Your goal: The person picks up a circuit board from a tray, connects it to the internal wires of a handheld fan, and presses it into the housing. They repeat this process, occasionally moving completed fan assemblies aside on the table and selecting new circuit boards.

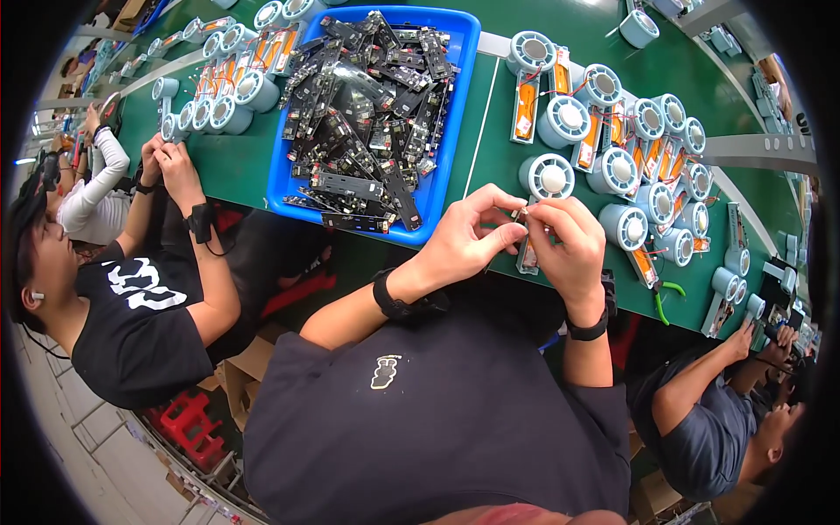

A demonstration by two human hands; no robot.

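Observation:
Near the table's front edge, my left hand point(473, 233) and my right hand point(568, 248) meet fingertip to fingertip. Both are closed in a pinch around something small, which the fingers mostly cover. Beneath them lies a light blue handheld fan body point(548, 178); its round slotted head with a white centre shows beyond my fingers, and a bit of its handle point(528, 259) appears below them. Whether the small piece is wired to that fan I cannot tell.
Left of my hands, a blue bin point(472, 66) is heaped with black circuit-board strips point(350, 122). Several fan bodies point(612, 168) with orange batteries and red wires crowd the right. Green-handled pliers point(662, 302) rest at the table edge. Co-workers point(131, 289) sit on both sides.

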